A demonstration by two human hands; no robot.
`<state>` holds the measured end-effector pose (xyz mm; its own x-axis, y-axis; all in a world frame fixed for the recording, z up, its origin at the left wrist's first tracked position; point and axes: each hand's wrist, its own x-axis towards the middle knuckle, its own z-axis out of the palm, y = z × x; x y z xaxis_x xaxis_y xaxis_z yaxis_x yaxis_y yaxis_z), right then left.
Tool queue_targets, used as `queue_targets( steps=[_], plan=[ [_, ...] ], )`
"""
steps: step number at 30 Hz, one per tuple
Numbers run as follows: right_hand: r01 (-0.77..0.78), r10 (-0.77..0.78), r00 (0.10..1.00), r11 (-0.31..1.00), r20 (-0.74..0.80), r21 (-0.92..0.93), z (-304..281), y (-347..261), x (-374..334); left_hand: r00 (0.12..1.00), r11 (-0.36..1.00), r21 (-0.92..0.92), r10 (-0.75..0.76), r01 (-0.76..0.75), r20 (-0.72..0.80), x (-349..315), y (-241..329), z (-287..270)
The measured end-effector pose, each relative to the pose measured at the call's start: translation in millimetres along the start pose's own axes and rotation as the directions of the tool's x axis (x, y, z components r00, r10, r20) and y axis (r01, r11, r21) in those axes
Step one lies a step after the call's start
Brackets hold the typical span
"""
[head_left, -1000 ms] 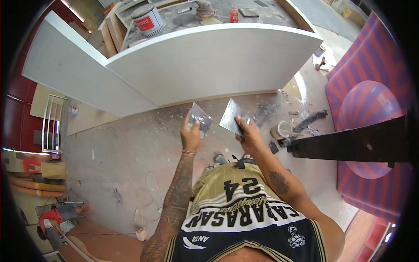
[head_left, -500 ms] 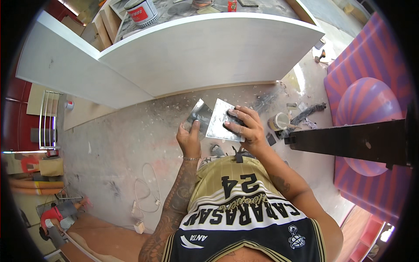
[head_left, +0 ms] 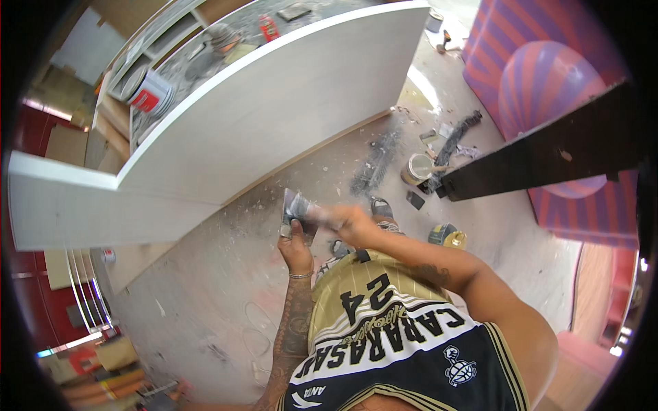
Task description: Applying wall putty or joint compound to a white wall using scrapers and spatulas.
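Note:
My left hand (head_left: pixel 297 252) grips a flat grey metal putty scraper (head_left: pixel 307 234) with the thumb pressed on its face. Against it, my right hand (head_left: pixel 351 225) holds a second flat metal plate (head_left: pixel 296 204), smeared with pale putty. The right hand and fingers are blurred by motion, and the two plates overlap, so their exact contact is hard to make out. Both hands are in front of my body, over the floor and near the lower edge of a large white panel (head_left: pixel 274 116).
On the work surface behind the panel stand a white and red can (head_left: pixel 149 94) and a small red container (head_left: pixel 268 29). An open tin (head_left: pixel 417 168) rests on the floor near a dark beam (head_left: pixel 541 147). A yellow-topped tin (head_left: pixel 452 238) and striped balloon (head_left: pixel 548 82) are at right.
My view has turned, tilting the panel in the picture. The right hand's plate has swung from beside the left one to across it, and the right hand has moved left.

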<state>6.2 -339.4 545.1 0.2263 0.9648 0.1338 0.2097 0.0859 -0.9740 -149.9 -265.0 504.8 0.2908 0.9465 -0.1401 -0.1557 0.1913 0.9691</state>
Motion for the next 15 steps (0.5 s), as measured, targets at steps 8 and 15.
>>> queue_targets(
  steps=[8, 15],
  plan=[
    [-0.217, 0.589, 0.807, 0.340, -0.028, 0.915, -93.0, 13.6, 8.4, 0.884, 0.898, -0.092, -0.398, 0.430, 0.246, 56.0, -26.7, 31.8],
    [-0.372, 0.811, 0.552, 0.446, -0.192, 0.814, -166.0, 196.9, 1.2, 0.567, 0.568, -0.204, -0.589, 0.797, 0.576, 98.3, -26.3, 144.0]
  ],
)
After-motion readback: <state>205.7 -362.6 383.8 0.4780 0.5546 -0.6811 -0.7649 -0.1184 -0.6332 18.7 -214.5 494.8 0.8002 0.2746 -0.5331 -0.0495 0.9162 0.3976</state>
